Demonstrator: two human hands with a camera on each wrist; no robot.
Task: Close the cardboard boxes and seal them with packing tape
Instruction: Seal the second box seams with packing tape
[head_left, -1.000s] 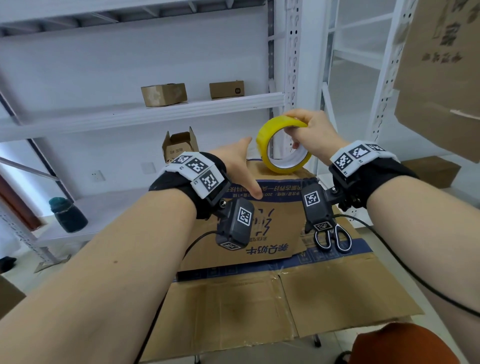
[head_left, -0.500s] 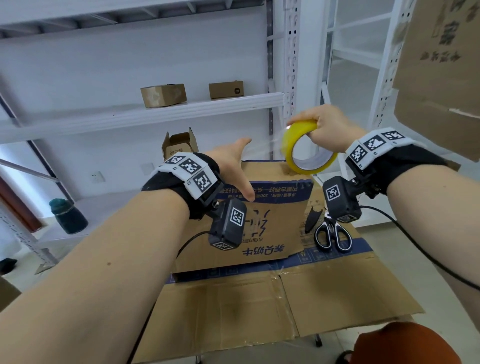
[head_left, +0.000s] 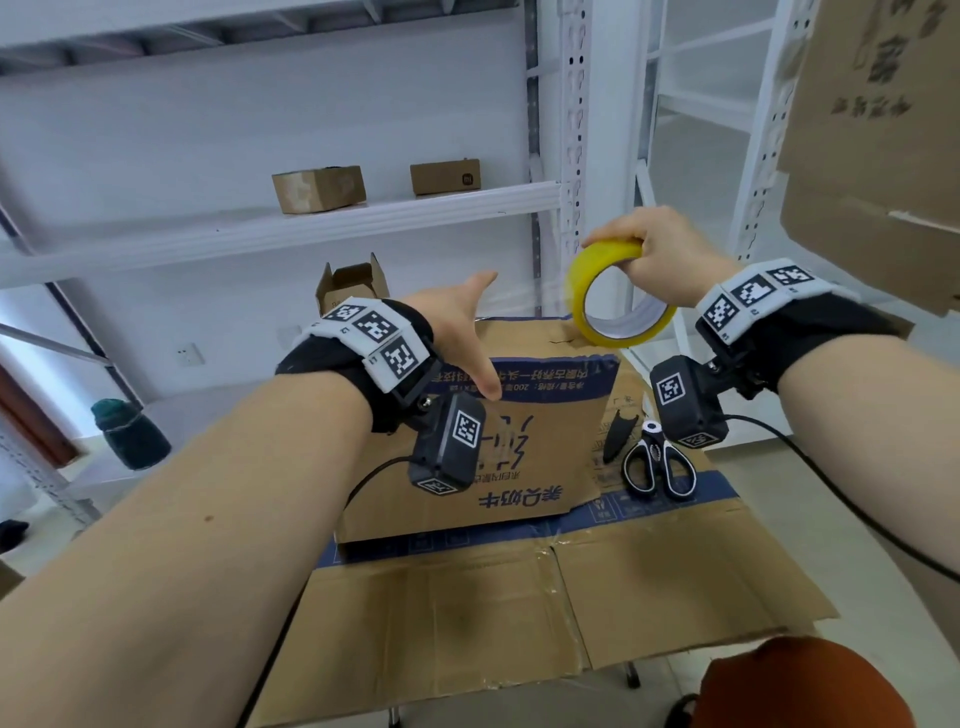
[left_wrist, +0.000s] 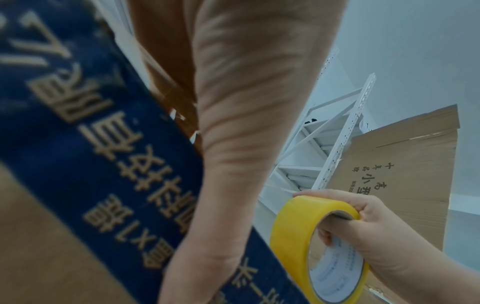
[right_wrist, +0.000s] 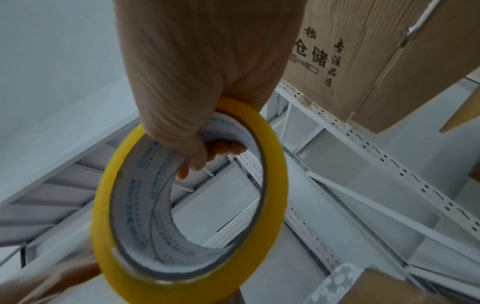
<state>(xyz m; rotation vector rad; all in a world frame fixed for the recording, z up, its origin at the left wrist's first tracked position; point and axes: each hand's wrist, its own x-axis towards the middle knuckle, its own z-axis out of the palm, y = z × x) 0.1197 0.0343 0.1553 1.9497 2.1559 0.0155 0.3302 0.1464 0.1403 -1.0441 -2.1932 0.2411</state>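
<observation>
A brown cardboard box (head_left: 467, 457) with a blue printed band lies on flattened cardboard (head_left: 519, 623). My right hand (head_left: 660, 260) grips a yellow tape roll (head_left: 613, 312) above the box's far right corner, fingers hooked through its core (right_wrist: 215, 150). A thin clear strip (head_left: 524, 293) stretches left from the roll to my left hand (head_left: 457, 327), which holds the tape's free end at the thumb above the box's far edge. The fingertips of that hand are hidden. In the left wrist view the roll (left_wrist: 293, 236) hangs beside the blue band (left_wrist: 103, 144).
Black-and-white scissors (head_left: 660, 467) and their black sheath (head_left: 615, 431) lie right of the box. White racks stand behind with two small boxes (head_left: 318, 188) on a shelf and an open one (head_left: 353, 286) below. A large carton (head_left: 883, 156) hangs at the upper right.
My right hand has carried the roll to the right, away from my left hand, drawing out a strip of tape between them. The left hand has stayed above the box.
</observation>
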